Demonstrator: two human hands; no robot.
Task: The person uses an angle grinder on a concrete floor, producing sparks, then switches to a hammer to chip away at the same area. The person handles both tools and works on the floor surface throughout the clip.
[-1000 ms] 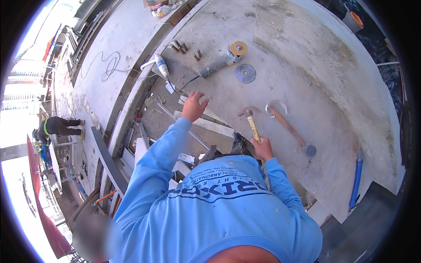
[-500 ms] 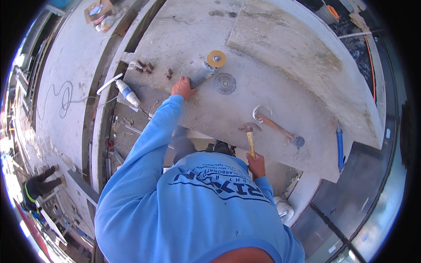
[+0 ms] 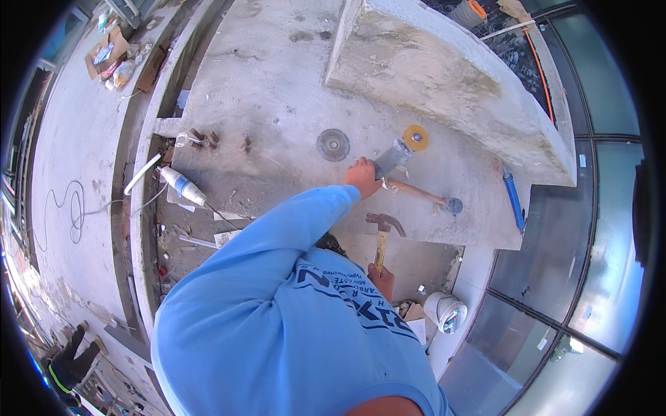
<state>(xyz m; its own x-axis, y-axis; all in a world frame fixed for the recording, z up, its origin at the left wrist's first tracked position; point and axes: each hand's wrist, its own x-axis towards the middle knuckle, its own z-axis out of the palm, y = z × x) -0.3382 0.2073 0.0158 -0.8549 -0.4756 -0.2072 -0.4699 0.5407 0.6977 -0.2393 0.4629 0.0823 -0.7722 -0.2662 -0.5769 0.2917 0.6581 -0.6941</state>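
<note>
My left hand (image 3: 364, 177) is closed around the rear of a grey angle grinder (image 3: 394, 157) with a yellow disc (image 3: 416, 137) at its far end. The grinder is over the concrete slab; whether it touches the slab I cannot tell. Below it is a hammer with a long wooden handle (image 3: 423, 193), its round dark head (image 3: 454, 206) to the right. In my right hand (image 3: 381, 279), close to my body, a claw hammer (image 3: 381, 243) points head-up by its yellowish handle. A grey segmented disc (image 3: 333, 145) lies flat on the slab, left of the grinder.
A concrete block (image 3: 416, 62) rises at the far side. Rusty metal pieces (image 3: 205, 140) and a white-and-blue power tool (image 3: 182, 186) lie left. To the right are a blue tube-shaped tool (image 3: 513, 200), a white bucket (image 3: 445, 312) and glass panels (image 3: 534, 270). Another person (image 3: 69, 364) is at lower left.
My left hand has moved the grinder to the right, past the loose grey disc and toward the wooden-handled hammer. My right hand still holds the claw hammer. The view has shifted.
</note>
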